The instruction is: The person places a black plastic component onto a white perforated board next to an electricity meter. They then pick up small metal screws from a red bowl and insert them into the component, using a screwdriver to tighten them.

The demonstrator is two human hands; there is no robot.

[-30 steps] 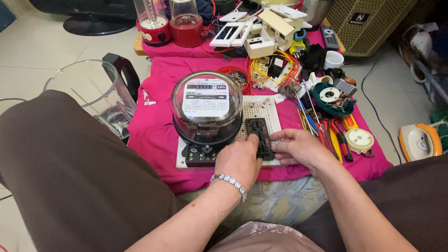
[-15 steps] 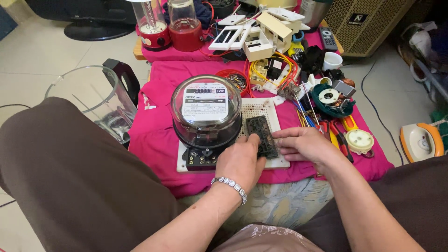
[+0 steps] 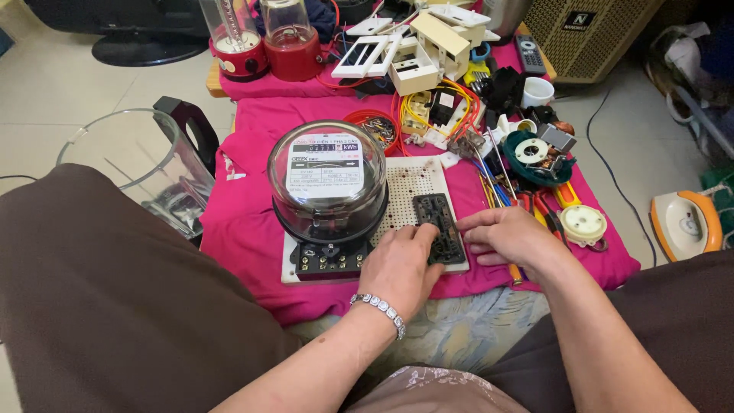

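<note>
Here both hands (image 3: 459,248) pinch the black socket plate (image 3: 437,223), fingers hiding its lower edge.

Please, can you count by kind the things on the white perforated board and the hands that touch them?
Round glass-domed meter: 1
Black rectangular part: 1
Hands on the black part, left hand and right hand: 2
White perforated board itself: 1
Total: 5
</note>
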